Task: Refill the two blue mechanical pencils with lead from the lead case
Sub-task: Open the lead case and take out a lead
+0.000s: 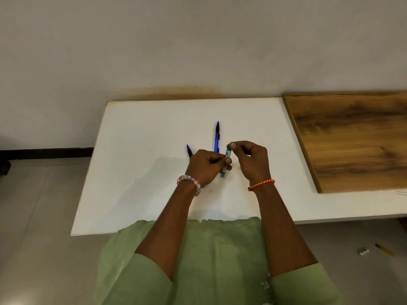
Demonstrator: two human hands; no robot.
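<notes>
Two blue mechanical pencils lie on the white table (136, 172). One pencil (217, 137) points away from me, just beyond my hands. The other pencil (189, 150) lies to the left and is mostly hidden under my left hand (206, 166). My left hand grips the body of a slim green lead case (225, 164), held upright above the table. My right hand (251, 159) pinches the green cap end of the case between thumb and fingertips.
A brown wooden board (352, 137) lies on the right part of the table. The table's back edge meets a pale wall. On the floor at the lower right lie a small eraser (363, 252) and a yellow pencil (384, 250).
</notes>
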